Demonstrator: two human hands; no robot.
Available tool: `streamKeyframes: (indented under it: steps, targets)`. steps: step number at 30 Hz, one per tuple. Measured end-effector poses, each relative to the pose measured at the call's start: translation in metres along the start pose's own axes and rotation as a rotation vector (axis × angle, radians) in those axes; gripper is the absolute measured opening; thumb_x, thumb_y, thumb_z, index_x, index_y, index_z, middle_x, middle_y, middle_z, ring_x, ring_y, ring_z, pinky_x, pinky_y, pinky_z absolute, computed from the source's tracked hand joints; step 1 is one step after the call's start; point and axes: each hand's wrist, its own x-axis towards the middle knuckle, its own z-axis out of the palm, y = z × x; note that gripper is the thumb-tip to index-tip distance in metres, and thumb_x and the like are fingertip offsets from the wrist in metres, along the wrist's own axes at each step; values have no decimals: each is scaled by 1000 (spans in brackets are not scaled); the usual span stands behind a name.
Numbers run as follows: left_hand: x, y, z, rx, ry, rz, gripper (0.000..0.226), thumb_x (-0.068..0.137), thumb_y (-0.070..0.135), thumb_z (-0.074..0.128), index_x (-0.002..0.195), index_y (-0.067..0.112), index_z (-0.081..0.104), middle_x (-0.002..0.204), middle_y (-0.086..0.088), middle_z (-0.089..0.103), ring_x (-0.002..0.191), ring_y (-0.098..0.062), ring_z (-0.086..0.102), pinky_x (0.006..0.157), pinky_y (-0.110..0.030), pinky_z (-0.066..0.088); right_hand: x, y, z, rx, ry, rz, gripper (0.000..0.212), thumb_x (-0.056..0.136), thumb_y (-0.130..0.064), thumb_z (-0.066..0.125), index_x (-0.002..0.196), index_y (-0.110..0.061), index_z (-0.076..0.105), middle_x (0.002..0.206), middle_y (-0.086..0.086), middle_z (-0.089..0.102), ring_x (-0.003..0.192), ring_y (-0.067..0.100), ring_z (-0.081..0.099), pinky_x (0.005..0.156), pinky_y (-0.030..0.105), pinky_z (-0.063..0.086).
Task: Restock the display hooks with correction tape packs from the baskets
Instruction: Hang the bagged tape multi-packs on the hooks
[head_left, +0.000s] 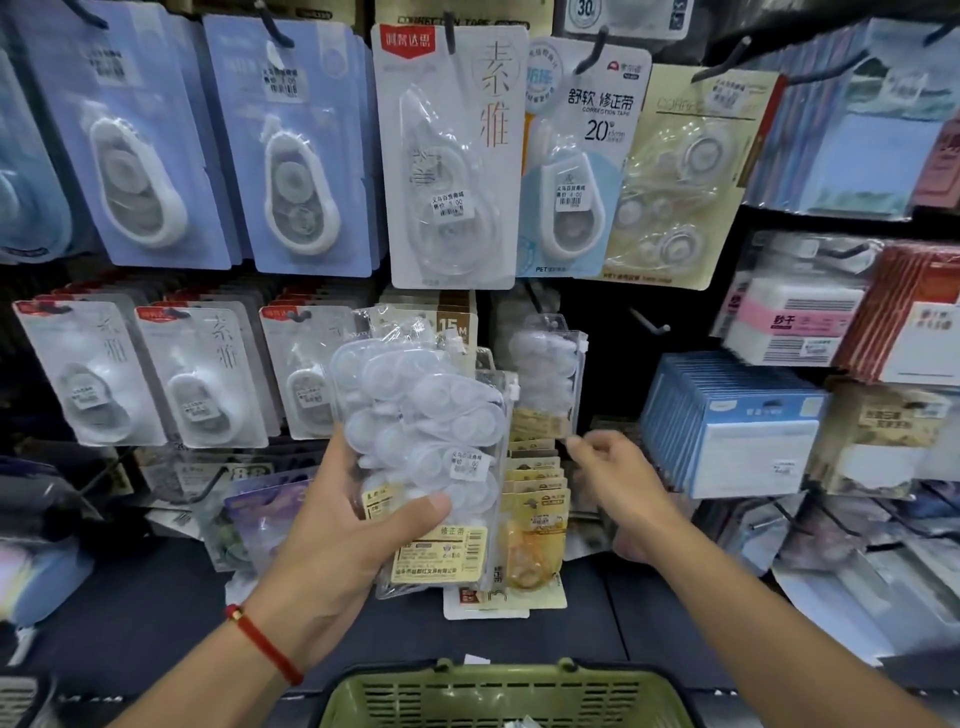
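My left hand (343, 525) grips a stack of clear bagged correction tape packs (426, 441), held upright in front of the display. To its right another clear pack (548, 379) hangs on a hook in the middle row. My right hand (618, 483) reaches toward that pack's lower corner, thumb and fingertips close together just below it; whether they touch it I cannot tell. A bare hook (649, 322) sticks out to the right of the hung pack. The green basket (498, 696) sits at the bottom centre below my hands.
Blue-carded tape packs (291, 150) and white-carded packs (447, 156) fill the upper hooks. More white packs (202, 374) hang at the left. Blue boxed goods (737, 426) and sticky notes (795, 322) crowd the right. Yellow-carded packs (535, 499) hang behind my left hand's stack.
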Motion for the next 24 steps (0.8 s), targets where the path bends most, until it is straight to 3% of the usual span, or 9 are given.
streamKeyframes:
  steps: [2, 4, 7, 10, 13, 15, 17, 21, 24]
  targets:
    - [0, -3, 1, 3, 10, -6, 98, 51, 25, 104, 137, 43, 60, 140, -2, 70, 130, -30, 66, 111, -56, 49, -15, 1, 1, -23, -79, -36, 33, 106, -38, 59, 131, -17, 64, 111, -1, 75, 98, 17, 74, 92, 49, 61]
    - [1, -6, 3, -8, 24, -11, 94, 52, 20, 100, 133, 44, 62, 137, -1, 71, 127, -31, 68, 109, -58, 52, -39, -5, 4, 96, -245, -140, 28, 105, -42, 58, 114, -21, 74, 101, -3, 78, 87, 15, 75, 83, 47, 64]
    - [-1, -10, 11, -18, 18, -9, 88, 54, 16, 100, 129, 45, 64, 134, -1, 73, 124, -29, 70, 102, -51, 58, -75, -20, 17, 250, -400, -269, 30, 96, -56, 63, 107, -31, 77, 108, -6, 79, 98, 13, 76, 80, 33, 63]
    - [-1, -11, 15, -34, 18, 7, 82, 56, 20, 101, 126, 45, 66, 132, 0, 74, 122, -25, 72, 92, -37, 63, -88, -25, 30, 275, -325, -324, 22, 96, -40, 75, 116, -33, 71, 114, -12, 79, 107, 8, 75, 90, 27, 61]
    - [1, -9, 13, -91, 18, -17, 70, 70, 29, 99, 129, 44, 64, 133, -2, 74, 119, -28, 73, 87, -42, 64, -89, -28, 31, 336, -276, -316, 14, 99, -25, 74, 112, -26, 70, 111, -9, 80, 102, 11, 76, 84, 27, 62]
    - [2, -7, 9, -82, 56, -15, 61, 78, 28, 93, 130, 42, 63, 132, -2, 74, 115, -31, 75, 83, -49, 65, -86, -29, 28, 363, -184, -315, 7, 99, -29, 71, 104, -25, 67, 108, 2, 77, 102, 25, 75, 82, 39, 64]
    - [3, -7, 4, -32, 106, 9, 57, 80, 33, 92, 129, 42, 63, 129, -5, 75, 105, -37, 77, 77, -60, 64, -80, -30, 21, 358, -78, -333, 3, 102, -28, 66, 104, -30, 67, 107, 8, 75, 103, 35, 71, 92, 59, 59]
    - [3, -8, -4, 97, 112, 62, 65, 75, 48, 87, 134, 45, 59, 133, 2, 73, 118, -33, 72, 97, -69, 54, -69, -36, 6, 342, 45, -373, 7, 101, -33, 66, 106, -31, 71, 99, 8, 76, 96, 35, 72, 91, 64, 56]
    - [3, -10, -3, 145, 80, 83, 68, 77, 50, 86, 138, 45, 57, 135, 4, 72, 121, -30, 71, 98, -67, 54, -62, -37, 0, 363, 68, -362, 10, 102, -31, 67, 110, -28, 73, 100, 7, 79, 96, 35, 74, 91, 61, 58]
